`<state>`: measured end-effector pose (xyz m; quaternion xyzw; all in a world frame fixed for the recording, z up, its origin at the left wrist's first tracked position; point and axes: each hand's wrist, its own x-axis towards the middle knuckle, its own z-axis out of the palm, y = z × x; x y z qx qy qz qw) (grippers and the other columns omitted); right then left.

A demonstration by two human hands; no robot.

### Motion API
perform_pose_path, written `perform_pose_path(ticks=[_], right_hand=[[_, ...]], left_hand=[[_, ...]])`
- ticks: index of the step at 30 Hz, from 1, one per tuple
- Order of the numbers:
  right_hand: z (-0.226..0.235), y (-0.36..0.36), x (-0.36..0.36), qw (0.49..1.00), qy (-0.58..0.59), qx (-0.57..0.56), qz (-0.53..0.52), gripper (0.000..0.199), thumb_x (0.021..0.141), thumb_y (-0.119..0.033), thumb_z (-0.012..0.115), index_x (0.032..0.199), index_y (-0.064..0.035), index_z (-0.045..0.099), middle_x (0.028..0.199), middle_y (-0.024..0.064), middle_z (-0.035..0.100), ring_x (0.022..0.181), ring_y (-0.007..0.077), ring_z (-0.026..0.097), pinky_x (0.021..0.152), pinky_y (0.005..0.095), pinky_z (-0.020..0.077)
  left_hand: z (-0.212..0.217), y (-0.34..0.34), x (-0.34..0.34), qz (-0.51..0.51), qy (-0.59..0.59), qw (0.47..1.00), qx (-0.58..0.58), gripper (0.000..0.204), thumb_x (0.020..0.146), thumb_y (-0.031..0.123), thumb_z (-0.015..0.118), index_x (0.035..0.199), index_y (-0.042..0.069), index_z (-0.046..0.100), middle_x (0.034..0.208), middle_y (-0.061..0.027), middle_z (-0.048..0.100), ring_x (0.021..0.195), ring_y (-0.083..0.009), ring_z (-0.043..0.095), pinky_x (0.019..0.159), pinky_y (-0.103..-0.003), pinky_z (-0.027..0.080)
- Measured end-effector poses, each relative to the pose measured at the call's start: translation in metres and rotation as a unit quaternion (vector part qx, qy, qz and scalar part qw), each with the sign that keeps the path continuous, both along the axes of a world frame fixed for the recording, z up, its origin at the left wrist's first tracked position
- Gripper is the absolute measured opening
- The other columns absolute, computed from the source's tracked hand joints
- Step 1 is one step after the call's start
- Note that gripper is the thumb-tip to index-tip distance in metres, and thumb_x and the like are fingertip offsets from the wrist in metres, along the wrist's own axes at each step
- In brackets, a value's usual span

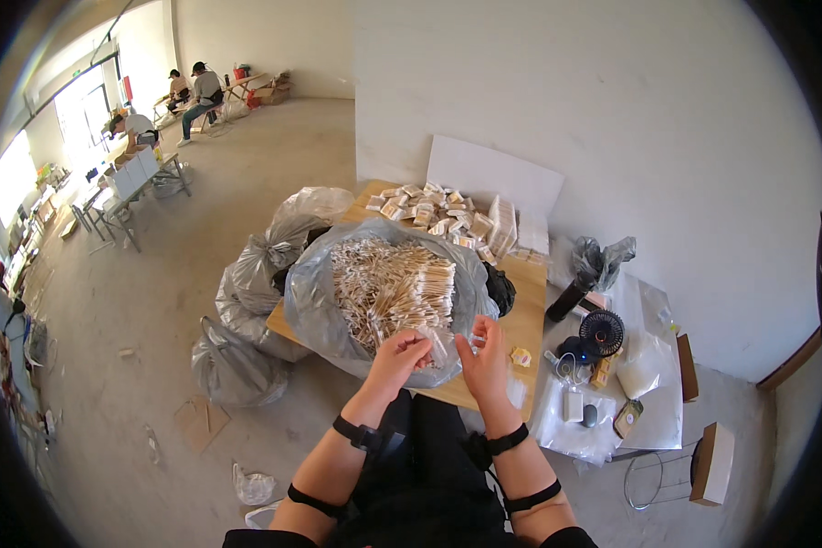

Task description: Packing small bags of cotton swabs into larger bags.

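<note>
A large grey plastic bag (309,331) lies open on the wooden table, heaped with loose cotton swabs (384,283). At the bag's near edge my left hand (398,358) is closed, its fingers curled round a small whitish see-through packet (437,346); what is inside it is too small to tell. Just to the right my right hand (485,358) is raised with thumb and fingers apart, and nothing shows between them. Small filled packets of swabs (429,208) lie piled at the table's far side, some standing in neat rows.
Full grey bags (237,370) crowd the floor at the left. On a side table (653,429) at the right are a small black fan (602,332), a phone (627,419) and a dark bottle (569,299). A white board (493,169) leans on the wall. People work farther back.
</note>
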<state>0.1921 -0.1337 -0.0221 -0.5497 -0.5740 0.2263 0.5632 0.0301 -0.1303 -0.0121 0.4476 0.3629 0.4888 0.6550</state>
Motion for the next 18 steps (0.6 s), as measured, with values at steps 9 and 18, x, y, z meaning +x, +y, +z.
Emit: perform_pose_path(ticks=[9, 18], right_hand=[[0.035, -0.022, -0.016, 0.982, -0.136, 0.009, 0.128, 0.030, 0.076, -0.002, 0.061, 0.106, -0.0029, 0.055, 0.084, 0.0145, 0.059, 0.073, 0.0276, 0.060, 0.064, 0.0350, 0.0480], [0.032, -0.013, -0.022, 0.978, -0.161, 0.028, 0.132, 0.031, 0.077, 0.002, 0.059, 0.106, -0.0022, 0.049, 0.081, 0.0140, 0.064, 0.073, 0.0268, 0.064, 0.063, 0.0320, 0.0492]], left_hand=[[0.002, -0.005, 0.007, 0.081, 0.170, 0.964, 0.187, 0.012, 0.084, 0.010, 0.060, 0.078, 0.000, 0.057, 0.068, -0.0014, 0.054, 0.064, -0.0071, 0.048, 0.056, -0.023, 0.038], [0.011, 0.000, -0.006, 0.122, 0.336, 0.882, 0.307, 0.009, 0.078, 0.009, 0.063, 0.076, 0.002, 0.057, 0.071, -0.0131, 0.058, 0.065, -0.0285, 0.057, 0.057, -0.034, 0.044]])
